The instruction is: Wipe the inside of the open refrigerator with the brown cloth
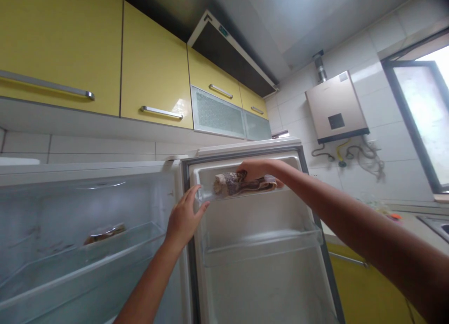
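The fridge door (245, 221) stands open, with a clear door shelf (206, 195) near its top. In that shelf lies a folded, brown-and-cream patterned bundle (235, 186), apparently cloth. My right hand (257, 169) reaches over the shelf from the right and is closed on the bundle; most of its fingers are hidden behind it. At the shelf's left end is my left hand (187, 214), thumb in front and fingers at the edge, gripping the corner.
Left of the door is the open fridge compartment (105, 188), where a small brown package (104, 234) rests on a glass shelf. A lower door shelf (263, 249) sits beneath. Yellow cabinets (154, 67) hang above; a counter (400, 226) runs along the right.
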### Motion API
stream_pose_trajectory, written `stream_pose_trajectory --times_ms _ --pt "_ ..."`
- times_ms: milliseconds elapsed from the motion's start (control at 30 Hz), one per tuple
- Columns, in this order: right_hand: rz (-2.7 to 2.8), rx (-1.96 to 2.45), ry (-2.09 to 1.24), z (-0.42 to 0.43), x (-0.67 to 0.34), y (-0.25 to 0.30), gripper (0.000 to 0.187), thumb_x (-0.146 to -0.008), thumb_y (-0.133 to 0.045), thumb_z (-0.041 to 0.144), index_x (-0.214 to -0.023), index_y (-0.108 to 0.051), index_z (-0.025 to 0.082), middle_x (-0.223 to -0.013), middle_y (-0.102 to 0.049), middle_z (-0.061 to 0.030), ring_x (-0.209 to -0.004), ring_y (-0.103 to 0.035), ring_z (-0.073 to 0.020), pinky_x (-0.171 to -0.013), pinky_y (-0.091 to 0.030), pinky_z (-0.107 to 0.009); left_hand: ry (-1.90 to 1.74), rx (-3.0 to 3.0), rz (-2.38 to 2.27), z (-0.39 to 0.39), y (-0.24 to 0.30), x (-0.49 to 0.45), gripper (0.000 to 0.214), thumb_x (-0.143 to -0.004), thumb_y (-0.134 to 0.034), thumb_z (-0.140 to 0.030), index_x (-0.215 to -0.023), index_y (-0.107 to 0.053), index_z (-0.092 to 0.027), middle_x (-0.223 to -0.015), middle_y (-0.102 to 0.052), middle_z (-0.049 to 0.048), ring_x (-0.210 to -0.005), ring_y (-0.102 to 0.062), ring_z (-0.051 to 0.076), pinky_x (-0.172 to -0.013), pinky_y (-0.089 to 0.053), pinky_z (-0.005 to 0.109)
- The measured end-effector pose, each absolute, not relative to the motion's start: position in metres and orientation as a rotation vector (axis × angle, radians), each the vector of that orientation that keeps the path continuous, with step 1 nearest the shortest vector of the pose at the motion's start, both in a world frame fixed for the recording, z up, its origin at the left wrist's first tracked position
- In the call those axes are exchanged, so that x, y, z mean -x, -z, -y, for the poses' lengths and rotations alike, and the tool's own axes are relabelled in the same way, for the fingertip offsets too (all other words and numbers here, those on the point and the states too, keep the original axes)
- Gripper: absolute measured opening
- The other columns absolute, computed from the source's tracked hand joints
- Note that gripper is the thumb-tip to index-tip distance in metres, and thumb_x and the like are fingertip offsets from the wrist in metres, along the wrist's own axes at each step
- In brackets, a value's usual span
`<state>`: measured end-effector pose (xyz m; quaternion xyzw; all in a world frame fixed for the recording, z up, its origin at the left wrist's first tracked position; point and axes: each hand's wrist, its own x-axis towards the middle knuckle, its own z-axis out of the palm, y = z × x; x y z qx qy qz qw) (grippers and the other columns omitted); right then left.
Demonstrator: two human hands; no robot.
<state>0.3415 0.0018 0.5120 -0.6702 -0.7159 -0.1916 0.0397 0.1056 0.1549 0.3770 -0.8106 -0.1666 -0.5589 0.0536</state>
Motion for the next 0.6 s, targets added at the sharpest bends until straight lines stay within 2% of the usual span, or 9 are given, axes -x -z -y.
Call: stream_pose_trajectory --times_ms 200,400,600 --pt "2.157 2.179 0.513 0.022 -0.364 -0.517 0.042 -0.07 -0.068 0.031 -0.109 -0.074 0.019 -0.091 -0.076 -0.0004 -0.072 -0.062 -0.0137 -0.06 -0.039 -0.022 1.72 2.471 0.497 -0.157 -0.376 -0.107 0.052 -0.091 -0.056 -0.047 -0.138 -0.05 -0.024 -0.145 -0.06 0.0119 -0.134 -0.056 0.029 -0.113 -0.046 0.049" --pt "2.114 2.27 0.481 0.042 -0.385 -0.517 0.042 -0.069 -0.068 0.028 -0.109 -0.073 0.017 -0.092 -0.076 -0.0017 -0.075 -0.064 -0.0152 -0.06 -0.04 -0.022 1.728 2.459 0.483 -0.159 -0.377 -0.105 0.053 -0.091 -0.056 -0.048 -0.138 -0.051 -0.025 -0.144 -0.061 0.0115 -0.133 -0.058 0.028 -0.112 -0.046 0.049" --pt "2.09 2.328 0.507 0.052 -0.412 -0.515 0.039 -0.071 -0.063 0.026 -0.108 -0.072 0.02 -0.09 -0.076 0.0002 -0.071 -0.065 -0.0138 -0.059 -0.042 -0.022 1.706 2.48 0.507 -0.159 -0.377 -0.106 0.054 -0.091 -0.054 -0.048 -0.139 -0.05 -0.024 -0.146 -0.059 0.0123 -0.135 -0.056 0.03 -0.113 -0.045 0.051"
